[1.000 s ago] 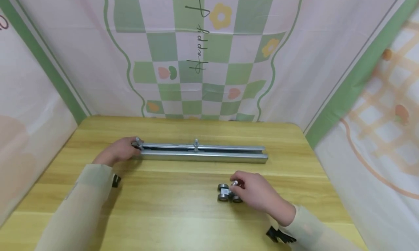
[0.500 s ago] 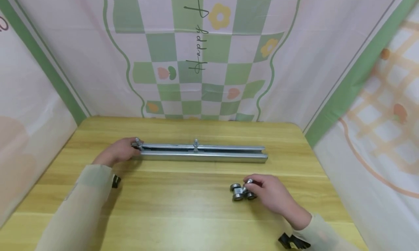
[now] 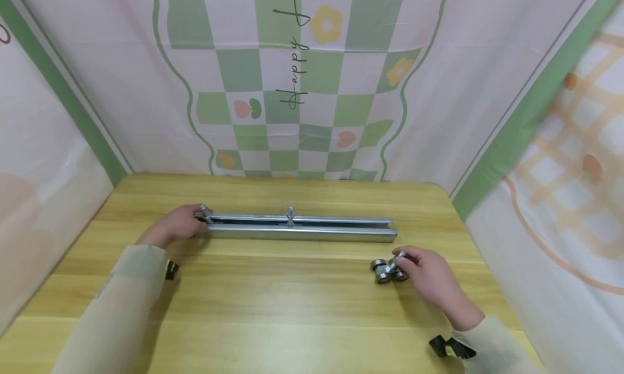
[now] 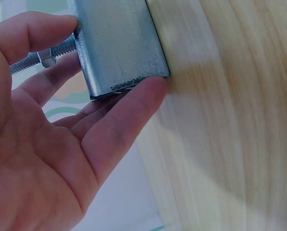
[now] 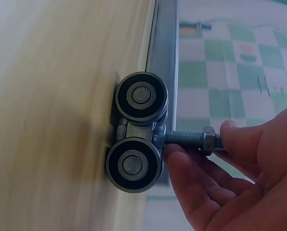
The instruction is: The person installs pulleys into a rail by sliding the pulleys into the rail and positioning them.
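A long metal C-channel rail [image 3: 302,233] lies across the table, its slot facing up. My left hand [image 3: 179,222] grips its left end; in the left wrist view the thumb presses the top edge of the rail [image 4: 121,45] and a finger lies across the end. One threaded bolt [image 3: 290,215] rises from the slot near the middle, another [image 3: 205,213] at the left end beside my fingers. My right hand [image 3: 431,273] pinches the bolt of a four-wheeled roller trolley [image 3: 382,271], in front of the rail's right end. Its dark-sealed wheels [image 5: 141,95] show in the right wrist view.
The wooden table [image 3: 273,320] carries the rail near its back. Patterned fabric [image 3: 302,81] hangs behind the table and along both sides. Black straps [image 3: 453,348] show at both wrists.
My right hand has carried the roller trolley to the right and, in the last half second, slightly toward the back. The left hand and the rail have stayed in place.
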`<control>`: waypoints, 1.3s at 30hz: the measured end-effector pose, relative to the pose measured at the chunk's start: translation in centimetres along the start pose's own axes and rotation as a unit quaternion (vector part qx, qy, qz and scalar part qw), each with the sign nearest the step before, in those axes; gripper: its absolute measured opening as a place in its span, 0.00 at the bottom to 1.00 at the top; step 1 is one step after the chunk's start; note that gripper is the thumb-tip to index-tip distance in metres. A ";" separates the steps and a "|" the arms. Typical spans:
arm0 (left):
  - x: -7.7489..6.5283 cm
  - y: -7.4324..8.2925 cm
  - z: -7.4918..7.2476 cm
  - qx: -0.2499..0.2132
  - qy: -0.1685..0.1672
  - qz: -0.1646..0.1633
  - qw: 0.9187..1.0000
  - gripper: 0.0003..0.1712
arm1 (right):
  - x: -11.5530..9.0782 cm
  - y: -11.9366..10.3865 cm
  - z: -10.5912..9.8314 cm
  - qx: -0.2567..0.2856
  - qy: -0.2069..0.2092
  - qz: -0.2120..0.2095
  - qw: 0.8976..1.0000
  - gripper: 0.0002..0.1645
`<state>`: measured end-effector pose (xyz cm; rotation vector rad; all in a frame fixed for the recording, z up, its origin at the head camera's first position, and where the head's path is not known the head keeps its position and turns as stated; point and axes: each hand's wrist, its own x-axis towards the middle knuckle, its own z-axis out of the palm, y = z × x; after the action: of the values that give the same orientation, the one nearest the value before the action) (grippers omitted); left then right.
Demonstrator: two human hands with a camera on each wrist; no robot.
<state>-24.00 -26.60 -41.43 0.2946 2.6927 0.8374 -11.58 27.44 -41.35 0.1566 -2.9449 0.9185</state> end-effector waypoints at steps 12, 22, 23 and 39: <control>0.0 0.2 0.0 0.001 -0.003 -0.003 1.000 0.26 | 2.3 4.1 -2.3 -0.037 0.031 0.014 0.999 0.19; 0.2 0.0 0.0 0.014 0.001 0.004 1.000 0.26 | 4.4 6.2 -3.4 -0.041 0.054 0.028 0.997 0.22; 0.1 -0.1 -0.1 0.014 0.000 0.004 1.000 0.26 | 4.6 6.3 -3.5 -0.042 0.058 0.026 0.997 0.21; -0.2 0.3 -0.2 0.003 -0.007 -0.006 1.000 0.27 | 7.1 5.9 -2.8 -0.061 0.075 0.038 0.995 0.20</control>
<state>-23.86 -26.50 -41.01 0.2835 2.6824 0.8208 -19.23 33.30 -41.83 -0.0286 -2.8736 0.7208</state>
